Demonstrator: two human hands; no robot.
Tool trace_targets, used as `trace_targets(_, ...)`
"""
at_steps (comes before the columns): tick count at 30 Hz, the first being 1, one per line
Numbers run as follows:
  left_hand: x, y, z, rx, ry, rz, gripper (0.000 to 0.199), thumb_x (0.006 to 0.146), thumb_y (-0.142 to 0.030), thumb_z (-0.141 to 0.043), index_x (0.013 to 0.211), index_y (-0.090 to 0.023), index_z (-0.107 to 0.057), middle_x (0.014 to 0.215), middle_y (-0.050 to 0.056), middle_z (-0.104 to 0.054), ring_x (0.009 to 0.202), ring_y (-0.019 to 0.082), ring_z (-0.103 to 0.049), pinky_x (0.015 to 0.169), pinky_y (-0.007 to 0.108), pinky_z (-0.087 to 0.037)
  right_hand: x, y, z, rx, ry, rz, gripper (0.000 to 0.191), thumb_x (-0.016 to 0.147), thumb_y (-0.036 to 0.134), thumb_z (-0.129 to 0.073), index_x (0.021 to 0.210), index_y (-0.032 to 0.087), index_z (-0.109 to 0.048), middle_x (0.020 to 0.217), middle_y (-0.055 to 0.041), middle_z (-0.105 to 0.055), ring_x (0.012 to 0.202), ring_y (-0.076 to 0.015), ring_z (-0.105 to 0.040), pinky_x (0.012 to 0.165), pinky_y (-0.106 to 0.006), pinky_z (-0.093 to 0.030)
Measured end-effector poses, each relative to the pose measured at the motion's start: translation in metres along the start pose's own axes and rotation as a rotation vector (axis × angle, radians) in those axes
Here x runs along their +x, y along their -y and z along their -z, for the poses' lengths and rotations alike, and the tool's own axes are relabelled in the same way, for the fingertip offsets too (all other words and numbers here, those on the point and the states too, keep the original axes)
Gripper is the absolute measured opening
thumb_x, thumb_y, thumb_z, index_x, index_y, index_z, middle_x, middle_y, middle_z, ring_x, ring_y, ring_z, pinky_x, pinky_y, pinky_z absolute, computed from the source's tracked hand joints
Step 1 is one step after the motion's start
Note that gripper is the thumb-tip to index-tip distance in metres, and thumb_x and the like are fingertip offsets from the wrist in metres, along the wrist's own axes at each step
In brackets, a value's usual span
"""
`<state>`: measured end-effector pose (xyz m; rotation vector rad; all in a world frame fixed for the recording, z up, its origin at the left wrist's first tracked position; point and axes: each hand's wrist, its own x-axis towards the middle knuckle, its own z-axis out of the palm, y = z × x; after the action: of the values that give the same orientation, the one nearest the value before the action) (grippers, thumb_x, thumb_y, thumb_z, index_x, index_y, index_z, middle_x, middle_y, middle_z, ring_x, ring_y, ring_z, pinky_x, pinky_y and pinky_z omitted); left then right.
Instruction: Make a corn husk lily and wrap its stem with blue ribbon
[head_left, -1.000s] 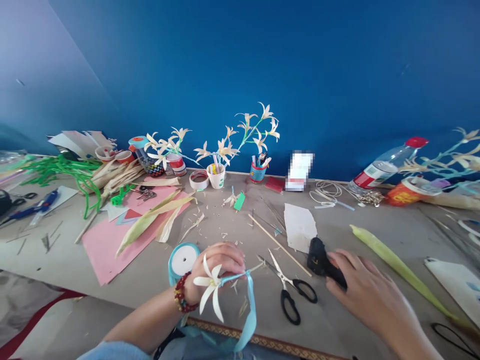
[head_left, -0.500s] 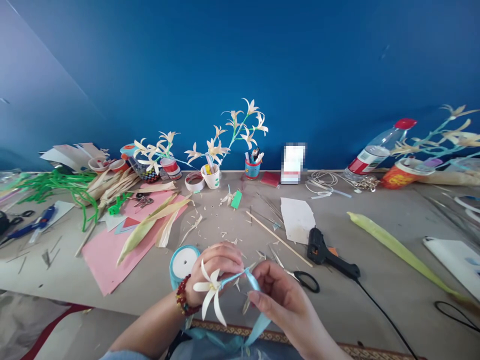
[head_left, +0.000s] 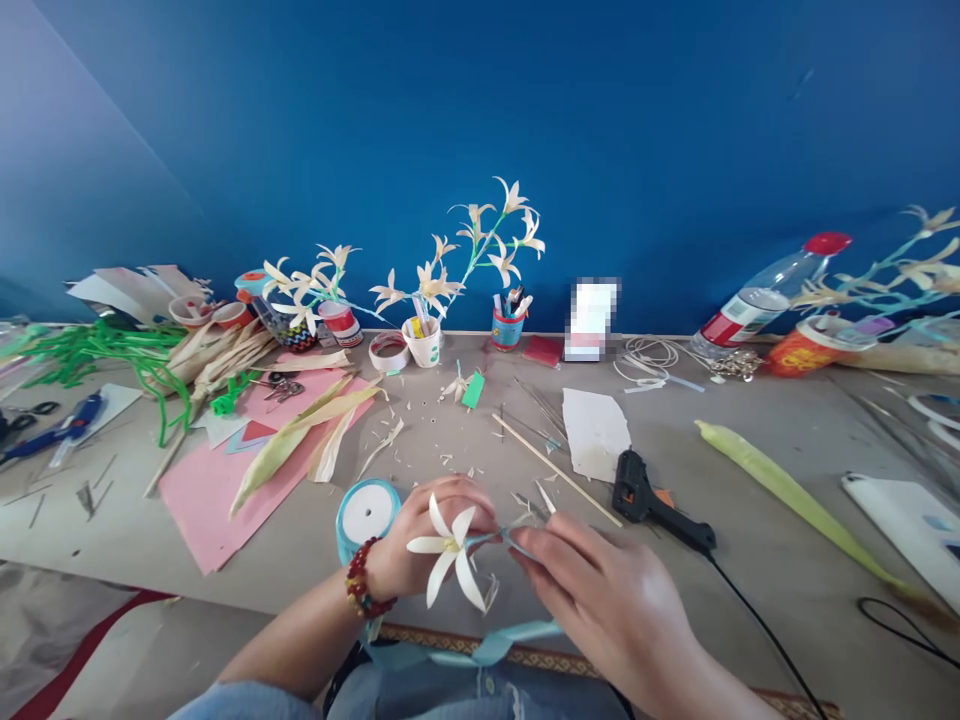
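A white flower (head_left: 450,546) with pointed petals hangs in front of my left hand (head_left: 431,530), its stem wrapped in light blue and gripped by that hand's closed fingers. A red bead bracelet (head_left: 360,580) is on the left wrist. My right hand (head_left: 600,585), back turned up, pinches the stem's other end with thumb and fingers. Light blue ribbon (head_left: 517,638) trails below both hands across my lap. Left of my left hand, the blue ribbon spool (head_left: 368,512) lies on the table. Scissor blades (head_left: 546,496) show just beyond my right hand, whose back hides the handles.
A black glue gun (head_left: 660,505) lies right of my right hand, its cord running toward me. Pink paper (head_left: 199,510) with husks is at left. White paper (head_left: 598,432) and a wooden stick (head_left: 559,470) lie ahead. Flowers in cups (head_left: 424,345) and a bottle (head_left: 750,310) line the wall.
My right hand has rolled over, its back now upward, covering the scissor handles. The ribbon has dropped lower. The flower has shifted slightly right and up and turned its face more toward me.
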<state>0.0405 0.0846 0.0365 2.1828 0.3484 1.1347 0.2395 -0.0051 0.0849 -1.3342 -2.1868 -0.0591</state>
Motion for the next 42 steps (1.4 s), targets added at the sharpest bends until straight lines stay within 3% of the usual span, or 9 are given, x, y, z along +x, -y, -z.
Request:
trace_targets(5,0.008,-0.008,0.004,-0.052,0.067,0.065,0.005,0.089,-0.023,-0.061,0.087,-0.018,-0.063,0.083,0.009,-0.070,0.075,0.021,-0.069,0.076,0.036,-0.057,0.006,-0.006,0.007,0.102,0.068,0.015,0.036,0.098,0.016,-0.041,0.084,0.019,-0.073,0.065,-0.0019,-0.065,0.048,-0.0126,-0.061,0.047,-0.025,-0.040)
trace_targets(9,0.012,-0.015,0.006,-0.134,0.141,0.214,0.010,0.091,-0.024,-0.059,0.086,-0.017,-0.065,0.084,0.008,-0.071,0.078,0.019,-0.068,0.074,0.030,-0.056,0.007,-0.011,0.008,0.194,0.118,-0.029,0.027,0.096,0.020,-0.048,0.090,0.020,-0.075,0.071,-0.0024,-0.069,0.052,-0.0127,-0.064,0.050,-0.023,-0.043)
trace_targets(16,0.010,-0.012,0.005,-0.267,0.152,0.342,0.015,0.088,-0.029,-0.065,0.084,-0.016,-0.068,0.086,0.009,-0.072,0.081,0.018,-0.068,0.075,0.029,-0.055,0.008,-0.017,0.004,0.256,0.147,-0.035,0.025,0.095,0.022,-0.052,0.084,0.022,-0.075,0.065,-0.0006,-0.067,0.051,-0.0119,-0.061,0.049,-0.022,-0.039)
trace_targets(24,0.016,-0.011,0.007,-0.400,0.239,0.415,0.016,0.086,-0.030,-0.068,0.080,-0.015,-0.067,0.080,0.007,-0.071,0.078,0.018,-0.066,0.074,0.028,-0.054,0.012,-0.024,-0.002,0.571,0.311,-0.255,0.014,0.089,0.023,-0.062,0.082,0.024,-0.075,0.073,0.0004,-0.070,0.063,-0.0136,-0.063,0.055,-0.020,-0.043)
trace_targets(32,0.014,-0.009,0.007,-0.558,0.202,0.495,0.022,0.084,-0.034,-0.071,0.078,-0.013,-0.068,0.073,0.005,-0.067,0.071,0.014,-0.060,0.067,0.026,-0.050,0.014,-0.028,-0.011,0.839,0.336,-0.376,0.012,0.083,0.019,-0.064,0.076,0.020,-0.073,0.062,0.0043,-0.063,0.056,-0.0109,-0.053,0.055,-0.020,-0.040)
trace_targets(42,0.011,-0.007,0.004,-0.864,0.156,0.622,0.018,0.075,-0.029,-0.080,0.074,-0.013,-0.072,0.071,0.003,-0.060,0.068,0.013,-0.053,0.066,0.026,-0.043,0.009,-0.023,-0.026,1.128,0.349,-0.536,0.021,0.079,0.037,-0.071,0.076,0.016,-0.076,0.060,0.0016,-0.059,0.055,-0.0111,-0.044,0.054,-0.022,-0.037)
